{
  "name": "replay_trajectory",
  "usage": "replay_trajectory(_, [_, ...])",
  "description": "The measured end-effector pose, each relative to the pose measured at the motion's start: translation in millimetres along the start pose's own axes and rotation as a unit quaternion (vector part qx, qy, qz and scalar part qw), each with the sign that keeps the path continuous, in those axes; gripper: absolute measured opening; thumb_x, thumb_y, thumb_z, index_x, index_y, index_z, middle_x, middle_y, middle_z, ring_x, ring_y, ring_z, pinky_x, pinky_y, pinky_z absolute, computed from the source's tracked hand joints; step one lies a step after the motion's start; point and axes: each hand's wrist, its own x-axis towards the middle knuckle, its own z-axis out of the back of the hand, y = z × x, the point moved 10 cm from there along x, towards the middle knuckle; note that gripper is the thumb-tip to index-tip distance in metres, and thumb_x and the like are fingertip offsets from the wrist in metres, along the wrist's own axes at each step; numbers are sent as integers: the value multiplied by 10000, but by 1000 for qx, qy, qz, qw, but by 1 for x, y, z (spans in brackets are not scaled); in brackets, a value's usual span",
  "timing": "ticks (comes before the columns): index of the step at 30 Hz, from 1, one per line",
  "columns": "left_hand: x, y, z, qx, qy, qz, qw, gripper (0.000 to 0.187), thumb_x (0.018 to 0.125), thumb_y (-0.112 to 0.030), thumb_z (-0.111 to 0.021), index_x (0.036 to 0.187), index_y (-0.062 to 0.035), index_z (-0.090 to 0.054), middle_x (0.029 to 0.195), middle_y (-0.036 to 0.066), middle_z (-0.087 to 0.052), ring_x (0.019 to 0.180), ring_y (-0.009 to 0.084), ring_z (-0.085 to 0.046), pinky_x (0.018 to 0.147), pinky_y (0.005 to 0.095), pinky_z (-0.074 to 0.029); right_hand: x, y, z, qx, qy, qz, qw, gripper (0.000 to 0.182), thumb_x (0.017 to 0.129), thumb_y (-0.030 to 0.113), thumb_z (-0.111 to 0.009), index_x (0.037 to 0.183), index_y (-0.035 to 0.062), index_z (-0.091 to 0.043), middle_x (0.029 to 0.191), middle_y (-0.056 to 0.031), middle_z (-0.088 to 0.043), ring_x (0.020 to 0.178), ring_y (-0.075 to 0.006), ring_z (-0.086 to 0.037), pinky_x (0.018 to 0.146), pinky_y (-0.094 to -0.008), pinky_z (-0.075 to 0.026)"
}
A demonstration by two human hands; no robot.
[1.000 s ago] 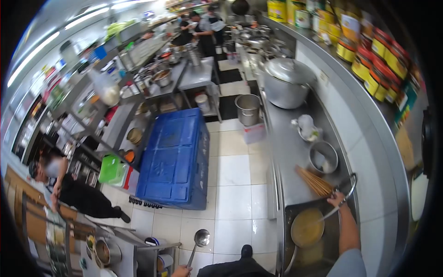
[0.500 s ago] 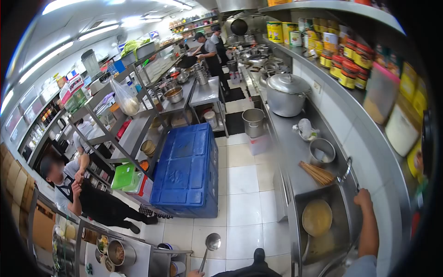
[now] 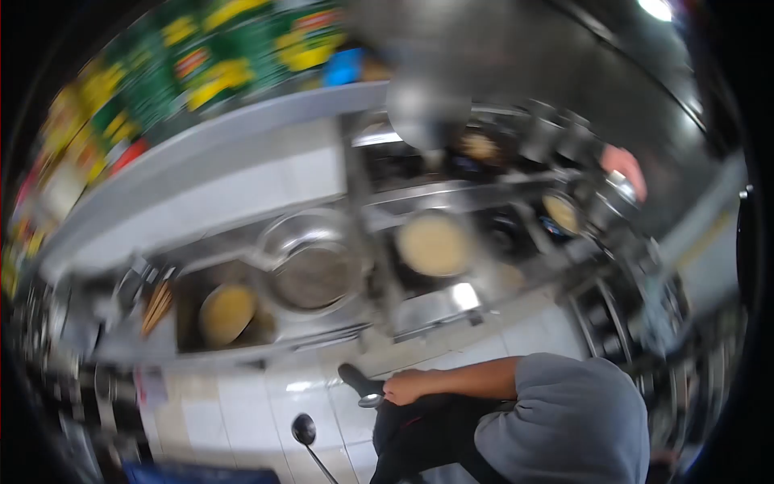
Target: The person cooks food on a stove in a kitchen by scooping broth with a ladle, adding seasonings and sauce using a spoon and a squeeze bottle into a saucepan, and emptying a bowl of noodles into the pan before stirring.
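My right hand (image 3: 407,387) is low in front of my dark trousers, its fingers curled closed. A small shiny metal piece (image 3: 371,401) shows beside the fingertips; blur hides what it belongs to. The ladle (image 3: 304,429) hangs over the floor tiles, its long handle running out of the bottom edge. My left hand is out of view. Beyond my hand, a wide metal pan (image 3: 314,274) sits in the counter. A round vessel with yellowish liquid (image 3: 228,315) stands in the sink (image 3: 187,282) to its left.
A round vessel with pale contents (image 3: 435,244) stands on the stove at centre. Metal pots (image 3: 609,206) are at the right. Green and yellow tins (image 3: 230,60) line the shelf (image 3: 242,125) above. Wooden sticks (image 3: 157,306) lie left of the sink.
My view has swung right, from the aisle to the sink and stove. My right hand has left the sink's edge and come down to my legs. My left hand has gone out of view.
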Motion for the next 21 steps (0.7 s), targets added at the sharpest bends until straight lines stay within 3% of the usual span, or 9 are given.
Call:
replay_trajectory(5, [-35,-129,-113,68,170,-34,982,436,869,-52,-643,1289,14,-551,950,91,-662,756,142,-632,666,268,-517,-167,-189,-51,429,40,-158,889,213,894,159,-463,1083,157,-561,699,-61,-548,523,-172,-557,429,-345,-472])
replay_trajectory(8, [-81,-170,-178,93,271,-62,956,422,883,-53,-634,1290,15,-548,976,102,-662,769,152,-640,675,272,-525,-266,-283,-88,483,-51,-263,834,259,905,225,-496,1126,163,-615,817,-77,-582,594,-184,-556,540,-394,-531])
replay_trajectory(11, [-136,-189,-225,94,368,-59,923,408,898,-55,-625,1291,16,-544,1002,113,-662,783,163,-648,684,275,-533,-305,-406,-236,-75,25,-178,981,286,756,71,-577,1022,73,-683,881,-146,-669,823,-306,-651,782,-418,-527])
replay_trajectory(13, [-169,-197,-266,47,450,-32,891,398,907,-56,-619,1291,17,-542,1020,120,-662,792,171,-653,690,277,-539,-385,-472,-350,48,67,-333,939,119,795,99,-595,837,79,-705,742,-125,-685,575,-282,-639,565,-424,-516])
replay_trajectory(14, [-187,-208,-298,4,508,-16,861,394,912,-57,-616,1291,18,-541,1028,123,-662,797,174,-656,693,278,-541,-454,-484,-382,259,7,-547,796,103,804,128,-604,819,86,-698,759,-106,-692,641,-277,-658,579,-415,-507])
replay_trajectory(15, [-202,-221,-334,0,558,-24,830,389,917,-57,-613,1292,18,-540,1037,127,-662,802,178,-659,696,280,-544,-458,-458,-396,-1,154,-354,923,169,803,130,-595,924,94,-707,768,-82,-693,718,-270,-670,646,-403,-527])
replay_trajectory(16, [-234,-265,-378,126,593,-185,774,378,932,-79,-608,1297,-4,-546,944,95,-676,721,158,-654,628,271,-540,-491,-447,-401,-31,34,-342,938,184,811,148,-591,949,107,-706,780,-95,-689,772,-276,-670,690,-412,-531])
replay_trajectory(19, [-282,-301,-489,249,592,-163,749,326,947,-126,-601,1263,-58,-561,559,-16,-495,437,65,-477,405,224,-398,-611,-417,-384,205,-319,-555,740,193,855,164,-560,935,62,-703,881,-148,-686,857,-335,-654,755,-444,-520])
replay_trajectory(21, [-290,-321,-579,223,611,-248,718,106,944,-124,-590,1023,-58,-563,552,-14,-493,412,89,-484,362,249,-386,-679,-343,-326,405,-456,-627,485,218,876,141,-537,891,0,-703,946,-205,-682,937,-381,-645,788,-458,-504])
